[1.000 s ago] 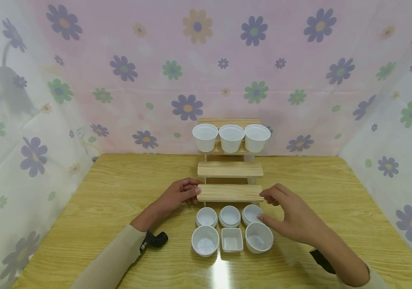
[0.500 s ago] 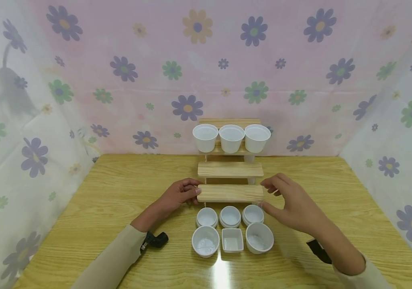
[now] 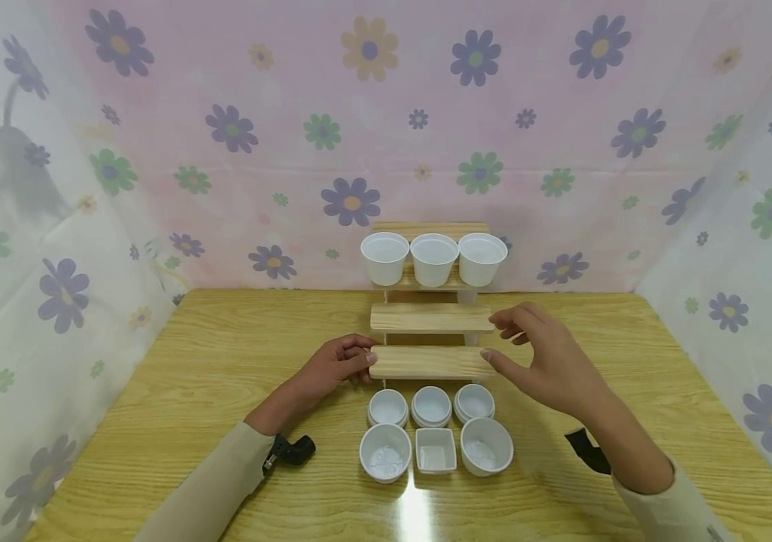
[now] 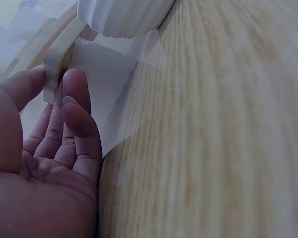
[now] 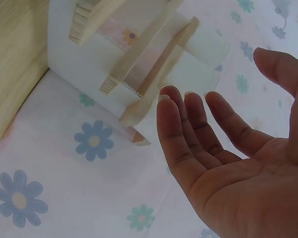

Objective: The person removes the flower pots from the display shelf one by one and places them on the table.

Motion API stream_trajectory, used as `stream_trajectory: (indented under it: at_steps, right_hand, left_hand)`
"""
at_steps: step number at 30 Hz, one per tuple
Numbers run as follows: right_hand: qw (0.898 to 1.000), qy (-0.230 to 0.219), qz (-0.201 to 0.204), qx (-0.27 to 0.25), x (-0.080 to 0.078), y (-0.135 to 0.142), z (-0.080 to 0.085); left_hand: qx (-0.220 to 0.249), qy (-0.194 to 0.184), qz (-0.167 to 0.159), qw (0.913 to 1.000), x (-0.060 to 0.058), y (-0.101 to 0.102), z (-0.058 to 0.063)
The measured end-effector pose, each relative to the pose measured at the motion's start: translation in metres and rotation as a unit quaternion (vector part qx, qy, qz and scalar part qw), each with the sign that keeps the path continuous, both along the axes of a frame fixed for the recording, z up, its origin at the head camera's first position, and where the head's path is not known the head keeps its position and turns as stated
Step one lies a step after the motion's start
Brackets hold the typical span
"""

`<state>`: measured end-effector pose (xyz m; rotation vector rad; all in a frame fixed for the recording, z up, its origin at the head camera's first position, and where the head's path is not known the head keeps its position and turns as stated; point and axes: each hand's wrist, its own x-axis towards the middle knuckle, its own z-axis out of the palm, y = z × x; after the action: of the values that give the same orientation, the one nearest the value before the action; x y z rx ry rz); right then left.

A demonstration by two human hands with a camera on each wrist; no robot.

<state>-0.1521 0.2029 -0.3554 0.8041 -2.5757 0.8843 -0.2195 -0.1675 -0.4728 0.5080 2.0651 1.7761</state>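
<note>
By the rack (image 3: 432, 319), right fingers (image 5: 171, 126) curved.

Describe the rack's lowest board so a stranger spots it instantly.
On the wood-grain table, find the stepped wooden rack, standing behind six small white dishes. Its lowest board is the pale one nearest those dishes. Of the rack's boards, only this one has the left hand gripping its left end.

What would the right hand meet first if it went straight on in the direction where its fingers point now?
Probably the right hand would first meet the right end of the flat, pale wooden board second from the front. In the head view it looks close, but the depth is unclear.
</note>
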Motion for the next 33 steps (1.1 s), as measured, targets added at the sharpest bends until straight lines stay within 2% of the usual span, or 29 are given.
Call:
stream_trajectory:
  at_steps: [12, 19, 33]
  right_hand:
    - [1.0, 0.002, -0.019, -0.012, -0.011, 0.004, 0.005]
    - [0.999, 0.004, -0.022, -0.039, -0.019, 0.008, 0.008]
    - [0.993, -0.014, -0.074, -0.094, -0.042, 0.0, 0.017]
  left_hand:
    - [0.001, -0.003, -0.001, 1.0, 0.0, 0.0, 0.0]
    - [0.0, 0.001, -0.002, 1.0, 0.001, -0.001, 0.0]
    - [-0.006, 0.002, -0.007, 1.0, 0.002, -0.001, 0.003]
